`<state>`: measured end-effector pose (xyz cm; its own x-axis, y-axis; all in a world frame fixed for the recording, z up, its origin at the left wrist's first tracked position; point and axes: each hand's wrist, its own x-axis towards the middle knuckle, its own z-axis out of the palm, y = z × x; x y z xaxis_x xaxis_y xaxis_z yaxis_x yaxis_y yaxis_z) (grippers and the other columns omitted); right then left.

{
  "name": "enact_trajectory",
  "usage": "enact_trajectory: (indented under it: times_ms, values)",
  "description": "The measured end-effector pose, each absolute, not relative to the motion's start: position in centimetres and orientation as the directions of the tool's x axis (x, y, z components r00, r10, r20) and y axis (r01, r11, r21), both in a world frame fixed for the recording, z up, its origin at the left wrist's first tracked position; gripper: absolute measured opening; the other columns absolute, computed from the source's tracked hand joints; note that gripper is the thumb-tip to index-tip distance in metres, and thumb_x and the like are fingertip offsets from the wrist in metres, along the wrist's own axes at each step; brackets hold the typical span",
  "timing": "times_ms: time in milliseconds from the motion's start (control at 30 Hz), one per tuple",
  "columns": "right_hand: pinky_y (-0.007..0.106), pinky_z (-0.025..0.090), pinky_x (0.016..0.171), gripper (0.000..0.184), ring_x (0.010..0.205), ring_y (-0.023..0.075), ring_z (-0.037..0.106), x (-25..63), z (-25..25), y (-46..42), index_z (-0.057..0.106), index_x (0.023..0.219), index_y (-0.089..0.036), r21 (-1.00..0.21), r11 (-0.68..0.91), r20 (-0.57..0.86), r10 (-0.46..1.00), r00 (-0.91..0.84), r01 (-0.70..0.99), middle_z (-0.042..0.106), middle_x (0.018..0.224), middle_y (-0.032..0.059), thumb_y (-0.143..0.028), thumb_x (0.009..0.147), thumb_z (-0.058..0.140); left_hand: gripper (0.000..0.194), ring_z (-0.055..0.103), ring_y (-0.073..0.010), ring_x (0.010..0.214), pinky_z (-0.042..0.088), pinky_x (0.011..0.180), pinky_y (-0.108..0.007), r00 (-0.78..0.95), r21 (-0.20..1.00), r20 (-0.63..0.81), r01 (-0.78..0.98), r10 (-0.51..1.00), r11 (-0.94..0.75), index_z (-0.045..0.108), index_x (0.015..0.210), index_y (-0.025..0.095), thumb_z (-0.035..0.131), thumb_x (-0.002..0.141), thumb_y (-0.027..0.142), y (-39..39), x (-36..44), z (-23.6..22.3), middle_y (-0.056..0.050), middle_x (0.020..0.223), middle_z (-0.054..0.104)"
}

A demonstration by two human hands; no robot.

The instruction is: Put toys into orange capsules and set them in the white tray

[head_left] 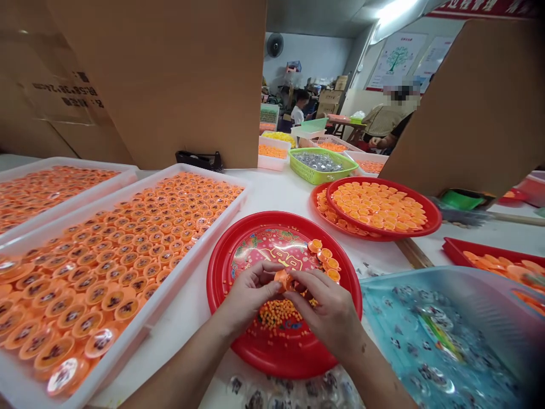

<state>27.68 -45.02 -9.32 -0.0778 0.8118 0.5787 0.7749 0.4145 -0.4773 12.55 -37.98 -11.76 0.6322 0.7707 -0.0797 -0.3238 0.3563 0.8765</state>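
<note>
Over a round red tray [219,284] my two hands meet around one small orange plastic cup [282,279]. My left hand [251,292] is closed, pinching the cup between thumb and fingers. From the other side, the thumb and fingers of my right hand [330,304] close on its right edge; a darker bit shows there, too small to make out. Below the hands lies a heap of tiny orange-yellow beads [275,315]. Several more orange cups [331,263] stand in a row on the tray's right side.
Left, a white tray [191,258] holds many orange cups with printed clear tops. On the right are stacked red trays [434,218] of orange pieces and a blue bin [383,309] of clear printed pieces. Clear pieces [255,395] lie in front. Cardboard [191,85] stands behind; people sit beyond.
</note>
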Motion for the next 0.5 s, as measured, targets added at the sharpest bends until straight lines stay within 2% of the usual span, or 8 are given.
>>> enact_trajectory:
  times_ms: [133, 333, 500]
  values:
    - [0.033, 0.054, 0.074, 0.024, 0.086, 0.0188, 0.061, 27.65, -9.22, -45.12, 0.058, 0.108, -0.014, -0.451, 0.434, 0.604, 0.792, -0.090, 0.780, 0.064, 0.095, 0.0085, -0.011, 0.085, 0.055, 0.028, 0.061, -0.0144, 0.083, 0.050, 0.076, -0.029, 0.645, 0.864, -0.074, -0.339, 0.761, 0.372, 0.060, 0.098, 0.016, 0.071, 0.074, 0.026, -37.99, 12.64, -11.80, -0.005, 0.088, 0.065]
    - [0.032, 0.053, 0.078, 0.027, 0.091, 0.0176, 0.060, 27.64, -8.90, -44.96, 0.059, 0.110, -0.016, -0.535, 0.433, 0.560, 0.825, -0.079, 0.725, 0.063, 0.100, 0.0076, -0.011, 0.084, 0.055, 0.029, 0.061, -0.0138, 0.081, 0.050, 0.076, -0.030, 0.646, 0.862, -0.063, -0.349, 0.761, 0.368, 0.061, 0.099, 0.016, 0.070, 0.074, 0.026, -37.90, 12.68, -12.02, -0.005, 0.090, 0.065]
    - [0.031, 0.053, 0.075, 0.026, 0.088, 0.0172, 0.060, 27.86, -8.76, -45.00, 0.060, 0.108, -0.017, -0.563, 0.419, 0.537, 0.840, -0.070, 0.712, 0.064, 0.097, 0.0066, -0.011, 0.083, 0.058, 0.030, 0.062, -0.0154, 0.081, 0.051, 0.074, -0.030, 0.640, 0.872, -0.066, -0.336, 0.766, 0.357, 0.062, 0.099, 0.016, 0.071, 0.073, 0.028, -37.96, 12.76, -12.06, -0.003, 0.081, 0.064]
